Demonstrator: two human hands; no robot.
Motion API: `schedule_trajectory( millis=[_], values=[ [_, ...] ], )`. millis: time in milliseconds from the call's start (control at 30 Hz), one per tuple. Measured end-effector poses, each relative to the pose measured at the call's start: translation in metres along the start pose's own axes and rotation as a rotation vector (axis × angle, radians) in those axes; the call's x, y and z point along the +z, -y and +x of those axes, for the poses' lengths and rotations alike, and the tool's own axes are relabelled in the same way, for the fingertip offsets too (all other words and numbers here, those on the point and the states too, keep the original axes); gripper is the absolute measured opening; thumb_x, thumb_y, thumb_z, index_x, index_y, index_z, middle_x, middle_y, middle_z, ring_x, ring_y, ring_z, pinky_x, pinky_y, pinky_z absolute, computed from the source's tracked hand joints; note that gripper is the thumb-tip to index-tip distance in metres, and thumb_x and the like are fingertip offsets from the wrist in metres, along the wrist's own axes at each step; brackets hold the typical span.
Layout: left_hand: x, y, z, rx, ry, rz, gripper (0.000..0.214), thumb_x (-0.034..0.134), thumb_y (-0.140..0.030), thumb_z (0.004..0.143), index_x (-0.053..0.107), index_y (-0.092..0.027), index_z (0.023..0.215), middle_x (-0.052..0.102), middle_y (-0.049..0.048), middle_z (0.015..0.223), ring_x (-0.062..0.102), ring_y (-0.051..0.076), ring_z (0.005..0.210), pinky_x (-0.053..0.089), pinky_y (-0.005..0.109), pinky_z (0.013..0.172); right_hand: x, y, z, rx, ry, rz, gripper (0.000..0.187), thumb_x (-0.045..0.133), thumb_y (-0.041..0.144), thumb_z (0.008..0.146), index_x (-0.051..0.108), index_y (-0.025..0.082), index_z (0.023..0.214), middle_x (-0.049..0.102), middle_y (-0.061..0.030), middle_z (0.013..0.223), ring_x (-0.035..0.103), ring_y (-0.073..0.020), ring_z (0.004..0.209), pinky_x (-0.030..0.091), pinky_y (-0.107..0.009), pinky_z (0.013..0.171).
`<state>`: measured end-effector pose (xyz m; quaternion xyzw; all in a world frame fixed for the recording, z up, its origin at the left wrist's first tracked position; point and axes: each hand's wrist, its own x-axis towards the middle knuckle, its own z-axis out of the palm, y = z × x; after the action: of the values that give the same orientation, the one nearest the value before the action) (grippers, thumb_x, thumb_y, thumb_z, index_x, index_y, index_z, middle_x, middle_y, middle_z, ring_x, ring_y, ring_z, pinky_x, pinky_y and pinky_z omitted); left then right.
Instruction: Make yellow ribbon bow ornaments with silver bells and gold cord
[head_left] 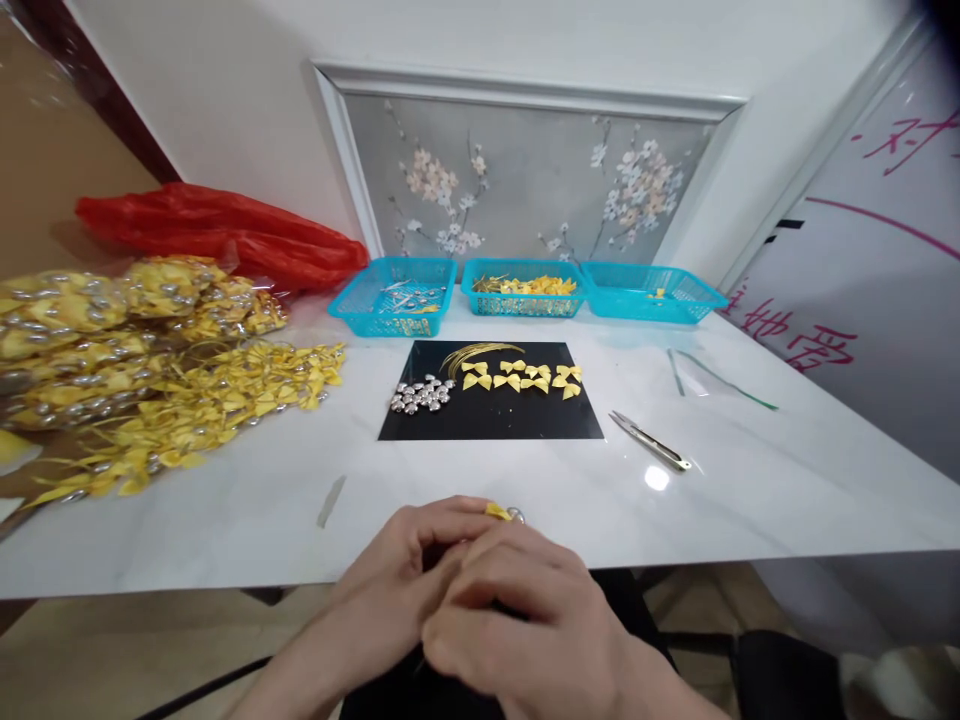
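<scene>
Both hands meet at the table's front edge. My left hand is closed around a small yellow petal piece with a shiny silver bead, which peeks out beyond the fingers. My right hand lies over the left with curled fingers; what they pinch is hidden. Ahead on the table lies a black mat. It carries a cluster of silver beads, a bundle of thin gold wires and several yellow bow-shaped petals.
Thread snips lie right of the mat. Three blue baskets line the wall. Yellow beaded flower sprays pile up on the left, before a red plastic bag. A tape strip sticks near the front.
</scene>
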<state>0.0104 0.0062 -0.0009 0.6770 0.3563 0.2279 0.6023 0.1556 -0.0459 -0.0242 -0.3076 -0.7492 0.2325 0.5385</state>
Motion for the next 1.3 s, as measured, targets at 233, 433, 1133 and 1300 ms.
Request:
schedule_trajectory(
  millis=[233, 433, 1133, 1300],
  values=[
    [-0.007, 0.003, 0.005, -0.148, 0.054, -0.228, 0.032, 0.066, -0.04, 0.088, 0.069, -0.016, 0.068, 0.061, 0.0, 0.074, 0.052, 0.014, 0.069, 0.041, 0.024, 0.062, -0.009, -0.002, -0.01, -0.127, 0.227, -0.194, 0.018, 0.056, 0.007, 0.095, 0.066, 0.018, 0.085, 0.064, 0.0018, 0.078, 0.058, -0.0111, 0.075, 0.053, -0.022, 0.073],
    [0.0, -0.002, 0.001, -0.148, -0.07, -0.098, 0.014, 0.07, -0.03, 0.082, 0.071, -0.017, 0.078, 0.07, 0.0015, 0.081, 0.061, 0.019, 0.08, 0.046, 0.029, 0.074, -0.021, -0.002, -0.005, -0.09, 0.04, -0.143, 0.022, 0.045, 0.007, 0.099, 0.064, 0.018, 0.102, 0.065, -0.0049, 0.095, 0.061, -0.014, 0.083, 0.056, -0.024, 0.072],
    [0.0, -0.005, -0.008, -0.147, -0.12, 0.027, 0.013, 0.058, -0.028, 0.088, 0.067, -0.019, 0.084, 0.074, 0.0029, 0.084, 0.071, 0.018, 0.083, 0.053, 0.027, 0.078, -0.041, -0.015, -0.002, 0.012, 0.153, -0.672, 0.034, 0.036, 0.002, 0.097, 0.065, 0.019, 0.091, 0.058, -0.0054, 0.088, 0.053, -0.0173, 0.075, 0.042, -0.028, 0.06],
    [0.0, -0.007, -0.008, -0.173, -0.123, 0.01, 0.013, 0.059, -0.028, 0.087, 0.063, -0.02, 0.078, 0.072, 0.0017, 0.079, 0.071, 0.019, 0.082, 0.053, 0.028, 0.077, -0.043, -0.023, -0.004, 0.055, 0.124, -0.491, 0.03, 0.044, 0.003, 0.097, 0.069, 0.02, 0.096, 0.059, -0.0046, 0.088, 0.056, -0.0154, 0.076, 0.048, -0.025, 0.063]
  ],
)
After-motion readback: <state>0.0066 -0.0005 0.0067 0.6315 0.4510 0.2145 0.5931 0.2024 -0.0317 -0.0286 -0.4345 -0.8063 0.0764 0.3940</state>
